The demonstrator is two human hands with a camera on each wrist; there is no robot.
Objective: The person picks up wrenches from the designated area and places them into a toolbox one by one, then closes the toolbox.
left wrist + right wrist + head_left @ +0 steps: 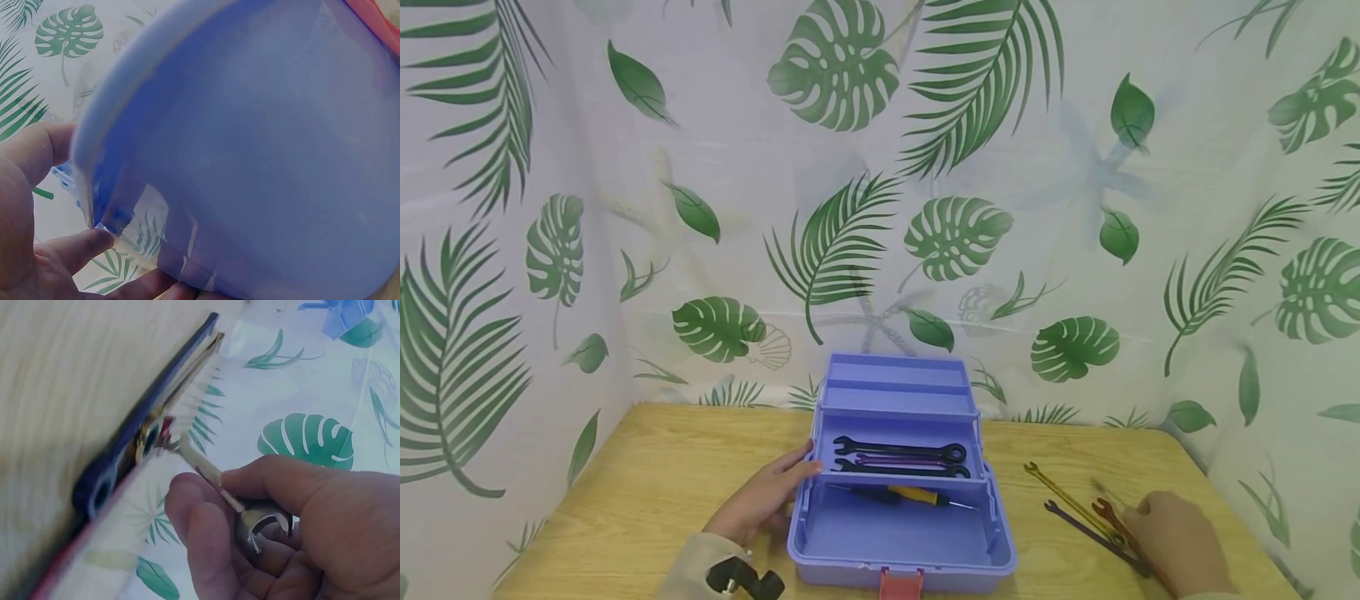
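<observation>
A blue-purple toolbox [895,533] stands with its lid raised and a cantilever tray [902,429] lifted at the back. My left hand [763,500] holds the toolbox by its left side, thumb and fingers about the edge in the left wrist view. In the right wrist view, my right hand [269,531] pinches a small silver wrench [209,472] between thumb and fingers. Below that hand, a yellow wrench [1067,498], a dark purple wrench [1086,529] and a red wrench [1108,514] lie on the table, the red one partly hidden by the hand.
Two black wrenches [898,450] and a purple wrench [898,460] lie in the tray. A yellow and black screwdriver [917,494] lies in the toolbox's bottom. The wooden table [685,467] meets a leaf-print curtain [865,208] at the back. A red latch [901,583] is at the box's front.
</observation>
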